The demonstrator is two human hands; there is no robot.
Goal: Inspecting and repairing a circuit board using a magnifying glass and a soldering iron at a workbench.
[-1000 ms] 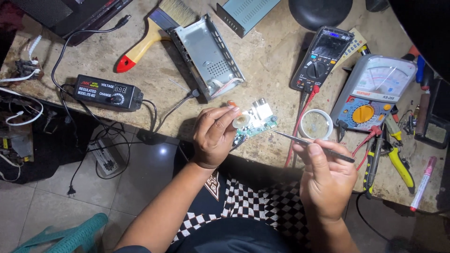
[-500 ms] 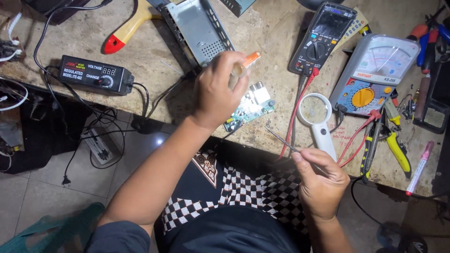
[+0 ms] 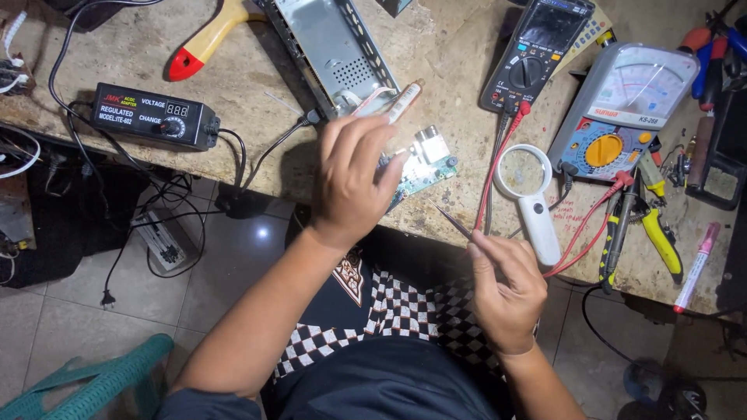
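While the two hands work over the near edge of the counter (image 3: pixel 257 85), the right hand (image 3: pixel 506 292) pinches one pair of thin tweezers (image 3: pixel 454 222), tips pointing far-left toward the one small green circuit board (image 3: pixel 416 167). That board lies on the counter just beyond the left hand (image 3: pixel 354 179), which is closed around a slim white tube with an orange tip (image 3: pixel 401 101), held above the board. Right of the board lies one white-handled magnifying glass (image 3: pixel 529 194). Farther off stand two meters: a dark digital multimeter (image 3: pixel 533 58) and a grey analog meter with a blue and orange face (image 3: pixel 622 105), red leads trailing near. Far left sits one black power adapter (image 3: pixel 152 117) bearing a white label and red digits, and beyond it an open metal case (image 3: pixel 331 47).
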